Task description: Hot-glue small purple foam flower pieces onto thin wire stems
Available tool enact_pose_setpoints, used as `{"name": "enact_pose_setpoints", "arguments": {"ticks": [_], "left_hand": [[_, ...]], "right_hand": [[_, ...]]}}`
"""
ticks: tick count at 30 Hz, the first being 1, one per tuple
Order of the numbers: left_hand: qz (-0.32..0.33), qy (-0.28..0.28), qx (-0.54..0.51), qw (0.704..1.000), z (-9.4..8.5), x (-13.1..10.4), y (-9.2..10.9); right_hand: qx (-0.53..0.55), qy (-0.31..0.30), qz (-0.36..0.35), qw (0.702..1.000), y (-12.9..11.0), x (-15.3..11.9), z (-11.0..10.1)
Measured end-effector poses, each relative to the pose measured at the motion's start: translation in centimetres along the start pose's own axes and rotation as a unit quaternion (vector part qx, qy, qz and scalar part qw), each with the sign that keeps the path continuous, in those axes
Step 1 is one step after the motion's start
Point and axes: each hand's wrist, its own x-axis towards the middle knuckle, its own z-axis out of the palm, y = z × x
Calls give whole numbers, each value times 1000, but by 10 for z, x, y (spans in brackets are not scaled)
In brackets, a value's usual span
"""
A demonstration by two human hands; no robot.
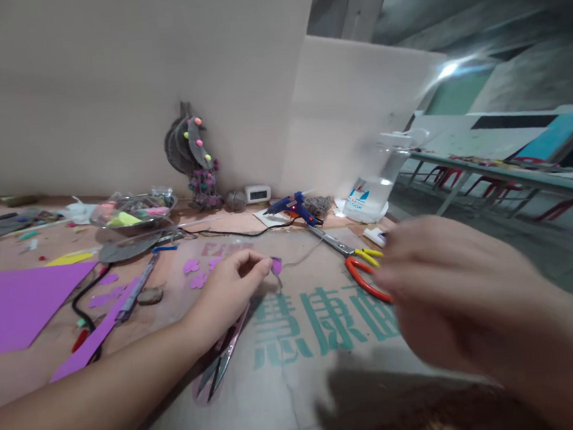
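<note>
My left hand (237, 283) is closed in a pinch on a small purple foam piece (277, 265) over the plastic sheet. A thin grey yarn strand (303, 259) runs by that piece toward the right. My right hand (453, 287) is raised at the right, blurred by motion, with its fingers curled together; whatever is in them cannot be made out. Just left of it lie large scissors with red and yellow handles (359, 279). Beneath my left hand and wrist lie small scissors (224, 361), their blades pointing toward me. Purple flower cutouts (199, 280) are left of my left hand.
A blue glue gun (294, 207) and its black cord (238, 232) lie at the back. Behind are a decorated grey felt craft (188, 153), a small clock (257, 193), a plastic bowl of craft bits (133, 208) and a clear bottle (371, 184). Purple foam sheet (24, 308) lies left.
</note>
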Motion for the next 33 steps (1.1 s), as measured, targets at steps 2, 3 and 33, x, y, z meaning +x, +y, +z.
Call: {"name": "enact_pose_setpoints", "arguments": {"ticks": [2,3,33], "left_hand": [[-4,-5,-9,1000,0,0,0],[-5,-5,-9,1000,0,0,0],[-18,22,-44,999,-1,2,-3]], "right_hand": [[-88,39,-40,995,27,21,7],[-110,41,-17,993,42,29,13],[38,-66,285,956,132,91,65]]}}
